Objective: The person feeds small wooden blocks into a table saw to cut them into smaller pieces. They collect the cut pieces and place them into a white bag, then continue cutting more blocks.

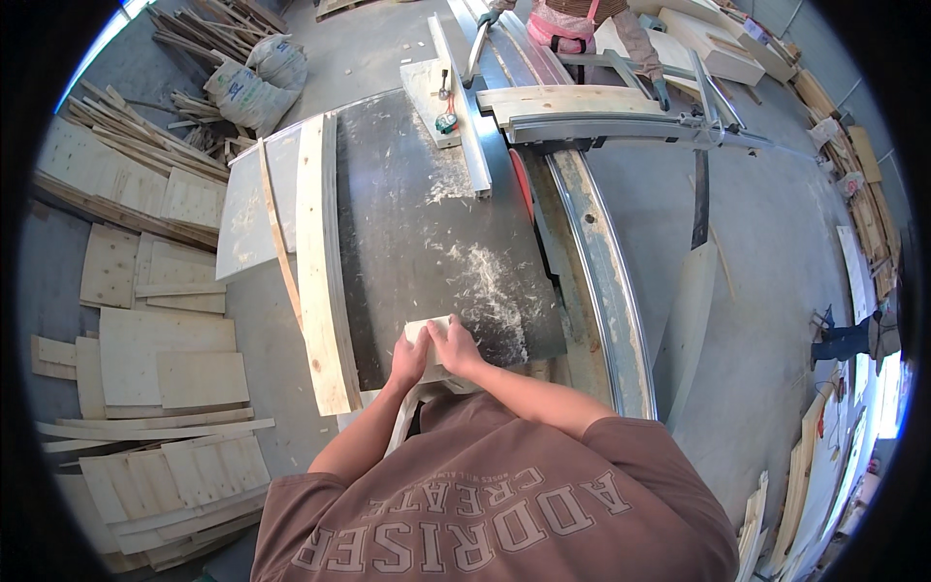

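Observation:
At the near edge of a dark saw table (407, 223), my two hands come together around a small pale block (417, 327), which looks like wood. My left hand (409, 361) grips its left side, fingers wrapped behind it. From the right, my right hand (456, 351) closes on the same block, thumb toward the left one. Sawdust and shavings (480, 281) lie on the dark surface just beyond my hands. Left of them, a long pale board stack (320, 262) runs along the table.
A red blade guard (522, 184) stands by a metal fence (464, 116). Across the table, a person in gloves (582, 29) is at a pale board (567, 100) on a crossbar. A sliding rail (606, 281) runs along the right. Plywood sheets (165, 354) and sacks (257, 87) are at left.

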`<act>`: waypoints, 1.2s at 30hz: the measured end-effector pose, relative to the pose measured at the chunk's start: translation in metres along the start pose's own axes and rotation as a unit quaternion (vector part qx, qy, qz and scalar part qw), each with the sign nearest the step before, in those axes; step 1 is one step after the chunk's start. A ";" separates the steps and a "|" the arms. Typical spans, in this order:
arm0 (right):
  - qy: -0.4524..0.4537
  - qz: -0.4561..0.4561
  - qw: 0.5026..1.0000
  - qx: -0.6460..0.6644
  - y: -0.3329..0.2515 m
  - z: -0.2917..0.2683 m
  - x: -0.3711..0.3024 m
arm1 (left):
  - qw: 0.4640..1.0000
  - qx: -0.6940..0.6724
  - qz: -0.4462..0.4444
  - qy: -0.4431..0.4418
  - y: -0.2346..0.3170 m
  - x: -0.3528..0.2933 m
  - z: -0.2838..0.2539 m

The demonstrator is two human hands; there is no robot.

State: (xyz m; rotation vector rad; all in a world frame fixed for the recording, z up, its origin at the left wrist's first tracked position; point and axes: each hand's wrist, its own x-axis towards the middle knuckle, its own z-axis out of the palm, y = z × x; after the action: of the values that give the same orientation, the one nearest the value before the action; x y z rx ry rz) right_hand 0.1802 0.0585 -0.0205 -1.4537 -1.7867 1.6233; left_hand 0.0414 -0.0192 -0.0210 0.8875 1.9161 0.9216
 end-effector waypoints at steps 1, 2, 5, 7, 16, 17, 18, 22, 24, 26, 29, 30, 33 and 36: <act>-0.001 0.000 1.000 -0.003 0.001 0.000 0.001 | 1.000 0.005 -0.001 0.002 0.001 0.000 0.000; -0.001 -0.001 1.000 -0.006 0.002 0.001 0.001 | 1.000 0.004 0.000 0.001 0.001 0.000 0.000; 0.001 -0.002 1.000 -0.012 0.003 0.002 0.002 | 1.000 0.001 0.003 -0.002 -0.002 0.001 0.000; 0.001 -0.002 1.000 -0.013 0.004 0.003 0.003 | 1.000 0.000 0.006 -0.005 -0.002 0.002 -0.001; 0.003 0.000 0.999 -0.034 0.002 0.004 0.003 | 0.999 0.019 0.024 0.020 0.000 -0.001 0.001; 0.004 0.000 0.999 -0.034 0.002 0.004 0.003 | 1.000 0.018 0.015 0.013 0.001 0.000 0.000; 0.005 0.000 0.999 -0.034 0.002 0.004 0.003 | 1.000 0.017 0.006 0.005 0.001 0.000 -0.001; 0.004 -0.004 0.999 -0.032 0.002 0.004 0.002 | 1.000 0.011 0.002 0.002 0.001 0.000 -0.002; 0.007 -0.006 0.999 -0.036 0.002 0.004 0.003 | 1.000 0.012 0.005 -0.001 -0.002 0.001 -0.002; 0.001 -0.005 0.999 -0.036 0.004 0.005 0.004 | 1.000 0.010 0.012 -0.003 -0.006 0.003 -0.002; 0.001 -0.002 0.999 -0.039 0.002 0.005 0.003 | 1.000 0.004 0.019 -0.004 -0.012 0.004 -0.002; 0.002 -0.001 0.999 -0.040 0.000 0.005 0.002 | 1.000 0.004 0.018 -0.006 -0.013 0.005 -0.003; 0.002 -0.008 0.999 -0.034 0.001 0.004 0.002 | 1.000 0.006 0.019 -0.006 -0.012 0.005 -0.001; 0.006 -0.006 0.999 -0.035 0.002 0.004 0.003 | 1.000 0.019 0.010 -0.010 -0.004 0.004 -0.003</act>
State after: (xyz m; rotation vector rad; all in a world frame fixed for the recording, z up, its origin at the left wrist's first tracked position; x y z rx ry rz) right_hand 0.1770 0.0583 -0.0245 -1.4780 -1.8585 1.5570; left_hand 0.0361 -0.0190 -0.0244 0.9368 1.9174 0.8874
